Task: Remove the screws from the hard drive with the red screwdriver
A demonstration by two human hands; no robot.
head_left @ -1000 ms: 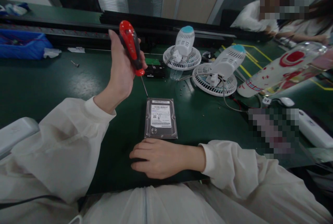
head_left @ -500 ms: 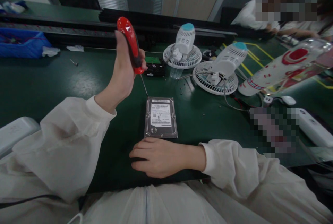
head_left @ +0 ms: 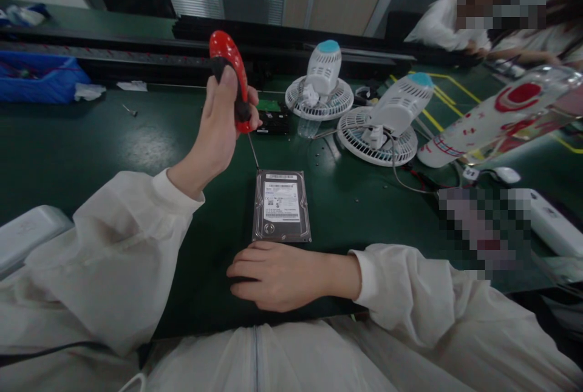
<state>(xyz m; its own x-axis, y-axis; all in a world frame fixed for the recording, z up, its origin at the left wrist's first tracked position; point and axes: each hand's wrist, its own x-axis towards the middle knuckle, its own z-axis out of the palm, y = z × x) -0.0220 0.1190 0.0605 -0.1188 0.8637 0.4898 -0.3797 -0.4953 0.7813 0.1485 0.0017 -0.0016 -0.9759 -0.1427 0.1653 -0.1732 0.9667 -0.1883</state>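
Observation:
A hard drive (head_left: 281, 202) lies label up on the green table in front of me. My left hand (head_left: 223, 116) is closed around a red and black screwdriver (head_left: 228, 52), with the thumb pressed along its handle. The shaft slants down, and its tip is at the drive's far left corner; whether it sits in a screw there is too small to tell. Along the drive's near edge rests my right hand (head_left: 277, 275), palm down, fingers loosely stretched out and thumb apart. Its fingertips are partly turned from view, and nothing shows in them.
Behind my left hand lies another drive with a green board (head_left: 273, 120). Two white fans (head_left: 377, 137) stand face down beside a clear cup (head_left: 308, 128). Several tiny screws (head_left: 317, 155) are scattered nearby. A large bottle (head_left: 492, 116) lies right, a blue bin (head_left: 39, 79) left. People sit far right.
My left thumb has shifted up and over the handle, and the screwdriver has turned and leaned slightly to the right. The drive and my right hand stay where they were.

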